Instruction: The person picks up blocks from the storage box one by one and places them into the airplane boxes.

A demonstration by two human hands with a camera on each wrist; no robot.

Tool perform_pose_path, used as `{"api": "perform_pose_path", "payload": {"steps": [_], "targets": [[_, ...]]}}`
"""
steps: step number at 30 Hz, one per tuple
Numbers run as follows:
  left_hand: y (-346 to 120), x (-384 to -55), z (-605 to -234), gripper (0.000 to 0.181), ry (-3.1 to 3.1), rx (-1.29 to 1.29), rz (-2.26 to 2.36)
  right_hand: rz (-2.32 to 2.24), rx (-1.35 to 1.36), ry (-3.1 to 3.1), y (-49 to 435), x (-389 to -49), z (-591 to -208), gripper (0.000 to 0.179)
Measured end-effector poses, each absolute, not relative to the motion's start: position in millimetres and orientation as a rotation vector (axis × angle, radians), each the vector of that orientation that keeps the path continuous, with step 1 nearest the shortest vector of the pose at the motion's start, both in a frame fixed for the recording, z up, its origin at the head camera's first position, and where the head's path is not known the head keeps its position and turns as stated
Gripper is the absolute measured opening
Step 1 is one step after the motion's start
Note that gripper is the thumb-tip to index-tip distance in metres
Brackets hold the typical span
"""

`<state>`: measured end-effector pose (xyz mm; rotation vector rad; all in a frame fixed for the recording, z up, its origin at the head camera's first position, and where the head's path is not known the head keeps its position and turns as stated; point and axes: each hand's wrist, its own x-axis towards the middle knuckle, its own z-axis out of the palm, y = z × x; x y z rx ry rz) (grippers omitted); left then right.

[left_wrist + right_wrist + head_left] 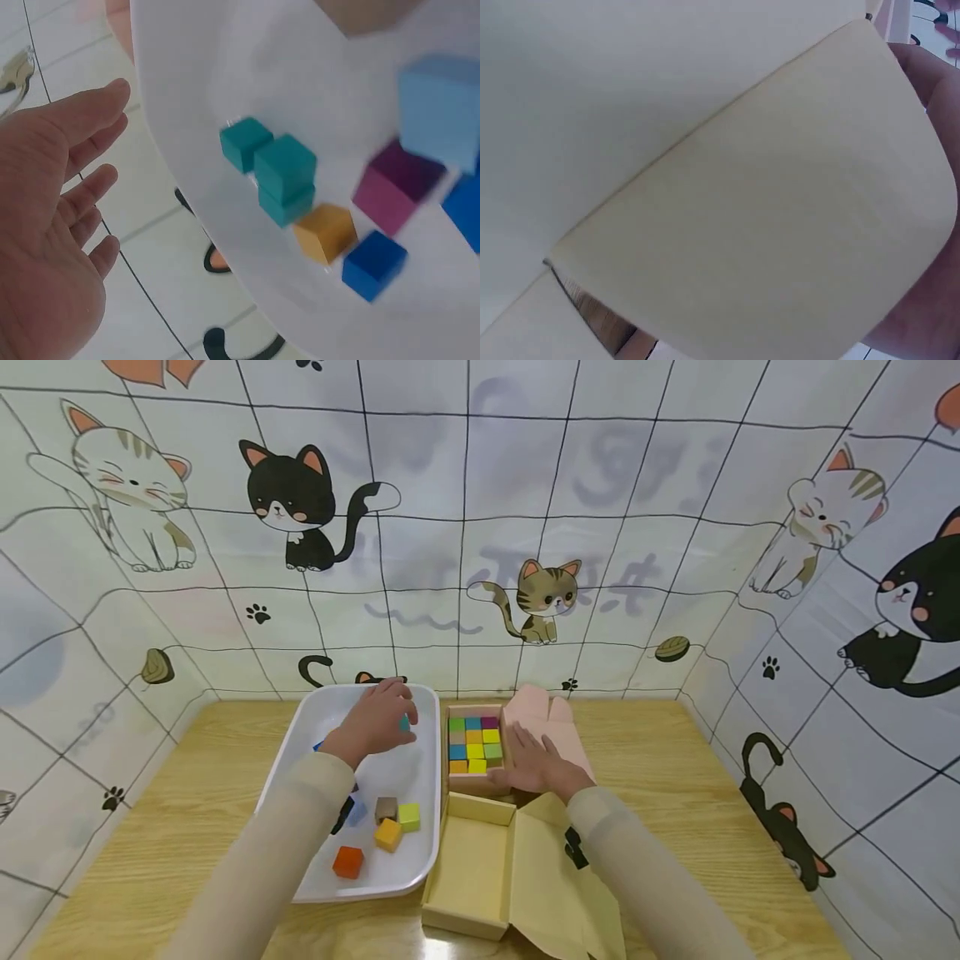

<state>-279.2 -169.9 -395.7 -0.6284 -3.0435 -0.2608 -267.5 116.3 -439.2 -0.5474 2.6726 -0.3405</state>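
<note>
My left hand [378, 722] hovers over the far end of a white tray [405, 870], fingers loosely bent and holding nothing. Teal cubes [285, 166], an orange-yellow cube [324, 232], a blue cube [373, 265] and a magenta cube [396, 186] lie in the tray near it in the left wrist view. My right hand [536, 762], fingers extended, rests at the right side of a pink box [476, 782], over its opened lid [551, 727]. Rows of coloured cubes [475, 750] fill that box. In the right wrist view a pale cardboard flap [780, 195] hides much of the hand.
An open yellow box [468, 860] stands in front of the pink one, its lid [551, 893] spread to the right beneath my right forearm. An orange-red cube [348, 862], a yellow cube [387, 835] and others lie in the tray's near half. Cat-patterned walls enclose the wooden table [675, 827].
</note>
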Motion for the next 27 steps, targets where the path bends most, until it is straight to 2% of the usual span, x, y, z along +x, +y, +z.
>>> {"api": "perform_pose_path", "payload": {"steps": [12,27], "targets": [[-224,-258,-404,0.020,-3.092,-0.424,-0.232,-0.168,-0.602,2.753,121,-268,-441,0.092],[-226,-271,-421,0.024,-3.148,-0.302,-0.252,-0.084,-0.637,2.787,123,-268,-442,0.091]]}}
